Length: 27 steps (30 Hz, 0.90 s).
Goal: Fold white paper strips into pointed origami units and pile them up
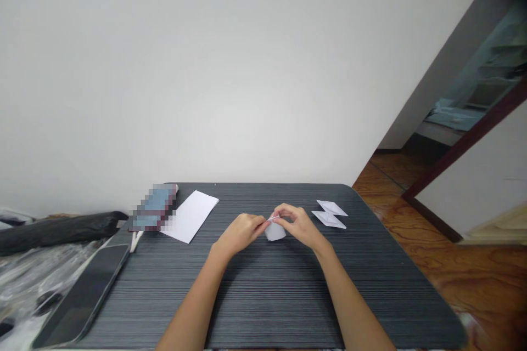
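A small piece of white folded paper (275, 230) is held just above the dark striped table (263, 296) near its middle. My left hand (241, 232) pinches its left side with closed fingers. My right hand (297, 224) curls over its top and right side, fingers closed on it. Two finished folded paper shapes (330, 214) lie together to the right of my right hand.
A flat white sheet (190, 215) lies at the back left, beside a blurred-out rectangular object (153, 207). A dark phone (84, 293) rests on the table's left edge. A black roll (57, 230) and clear plastic lie left of the table. Wooden floor is at right.
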{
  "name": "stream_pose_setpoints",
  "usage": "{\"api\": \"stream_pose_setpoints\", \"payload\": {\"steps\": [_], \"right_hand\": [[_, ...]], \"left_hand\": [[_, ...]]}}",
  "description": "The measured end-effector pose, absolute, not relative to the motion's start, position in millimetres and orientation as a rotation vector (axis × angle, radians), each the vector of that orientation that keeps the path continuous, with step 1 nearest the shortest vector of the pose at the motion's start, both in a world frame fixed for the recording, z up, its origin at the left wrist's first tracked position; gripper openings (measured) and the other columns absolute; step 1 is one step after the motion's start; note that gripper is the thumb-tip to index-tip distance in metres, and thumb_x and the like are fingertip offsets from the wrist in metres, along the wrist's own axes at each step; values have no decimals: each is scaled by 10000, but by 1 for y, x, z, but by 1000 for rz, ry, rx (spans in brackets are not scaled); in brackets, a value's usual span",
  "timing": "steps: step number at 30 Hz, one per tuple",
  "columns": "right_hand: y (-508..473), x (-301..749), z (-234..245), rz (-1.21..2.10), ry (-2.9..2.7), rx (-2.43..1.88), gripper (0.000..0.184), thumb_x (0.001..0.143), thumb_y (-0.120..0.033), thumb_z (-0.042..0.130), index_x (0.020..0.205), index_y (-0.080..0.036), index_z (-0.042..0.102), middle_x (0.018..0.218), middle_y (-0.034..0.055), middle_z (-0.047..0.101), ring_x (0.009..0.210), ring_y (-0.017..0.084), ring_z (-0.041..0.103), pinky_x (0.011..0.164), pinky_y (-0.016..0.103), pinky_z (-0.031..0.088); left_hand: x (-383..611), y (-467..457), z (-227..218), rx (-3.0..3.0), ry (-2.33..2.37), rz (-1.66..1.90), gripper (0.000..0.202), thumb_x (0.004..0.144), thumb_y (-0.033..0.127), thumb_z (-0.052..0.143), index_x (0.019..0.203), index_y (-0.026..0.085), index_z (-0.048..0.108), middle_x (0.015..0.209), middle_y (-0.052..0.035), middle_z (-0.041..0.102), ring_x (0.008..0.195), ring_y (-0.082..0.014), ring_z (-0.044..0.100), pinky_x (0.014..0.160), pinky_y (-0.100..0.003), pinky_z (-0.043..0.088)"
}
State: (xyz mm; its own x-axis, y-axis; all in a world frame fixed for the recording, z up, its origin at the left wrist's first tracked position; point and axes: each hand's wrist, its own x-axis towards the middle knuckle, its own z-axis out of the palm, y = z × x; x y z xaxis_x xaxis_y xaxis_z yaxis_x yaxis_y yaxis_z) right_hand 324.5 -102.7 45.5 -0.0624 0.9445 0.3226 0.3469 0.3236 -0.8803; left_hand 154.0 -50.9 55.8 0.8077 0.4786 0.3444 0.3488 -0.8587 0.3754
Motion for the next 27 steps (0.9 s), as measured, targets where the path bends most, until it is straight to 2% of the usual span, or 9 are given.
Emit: {"api": "stream_pose_setpoints", "payload": {"steps": [5,10,15,27], "right_hand": [[-102,327,46,735,-1556,-1213,128,731,-299,525,729,-174,547,724,7,589,723,143,568,693,262,435],[-101,329,44,713,-1509,-1215,134,736,-296,516,713,-166,539,734,23,594,717,141,559,696,269,434],[-101,329,44,724,-1498,-1202,150,727,-308,521,709,-160,543,715,20,589,696,137,554,673,265,434],[-101,327,45,727,-1458,-1192,131,705,-286,552,683,-157,550,682,14,580,677,136,558,659,262,436]], "left_hand": [[156,-50,51,2611,665,781,323,853,298,329,678,139,550,559,-2,526,508,-81,467,507,-185,322],[158,-51,52,2452,637,799,297,832,285,374,665,135,569,534,7,536,503,-73,469,528,-174,349],[159,-50,52,2297,668,783,312,812,294,401,593,127,548,454,21,503,444,-63,439,490,-167,353],[161,-52,54,2143,680,783,343,800,335,406,580,117,553,441,18,496,405,-55,421,441,-163,350]]}}
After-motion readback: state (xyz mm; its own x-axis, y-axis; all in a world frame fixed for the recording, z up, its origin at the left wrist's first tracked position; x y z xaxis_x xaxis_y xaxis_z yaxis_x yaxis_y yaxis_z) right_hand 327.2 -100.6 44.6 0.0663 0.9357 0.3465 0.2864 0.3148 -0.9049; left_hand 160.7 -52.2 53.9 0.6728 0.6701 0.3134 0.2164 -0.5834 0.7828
